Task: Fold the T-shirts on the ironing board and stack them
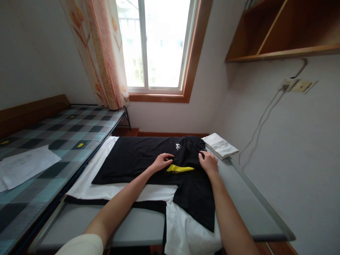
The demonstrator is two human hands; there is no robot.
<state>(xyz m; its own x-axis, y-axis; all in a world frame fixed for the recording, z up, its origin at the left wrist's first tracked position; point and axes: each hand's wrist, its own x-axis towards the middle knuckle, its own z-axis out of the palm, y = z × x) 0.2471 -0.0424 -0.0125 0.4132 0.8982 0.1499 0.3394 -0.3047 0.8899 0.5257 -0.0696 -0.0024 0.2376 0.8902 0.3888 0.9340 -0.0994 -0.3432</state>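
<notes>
A black T-shirt (pixel 148 152) with a yellow patch and a small white print lies spread out, its collar end to the right and one sleeve towards me. Beneath it lies a white T-shirt (pixel 183 226), showing along the left and near sides, and a strip of more black cloth (pixel 148 205) shows below that. My left hand (pixel 162 162) is closed on the black T-shirt beside the yellow patch, fingertips pinched at a fold. Near the collar, my right hand (pixel 208 162) has its fingers curled on the same shirt. The cloth between my hands is wrinkled.
The clothes lie on a grey-topped table (pixel 247 202). A folded white cloth (pixel 220 145) rests at its far right corner. To the left stands a bed with a checked mattress (pixel 87 124) and paper sheets (pixel 29 166). A cable (pixel 259 124) hangs along the right wall.
</notes>
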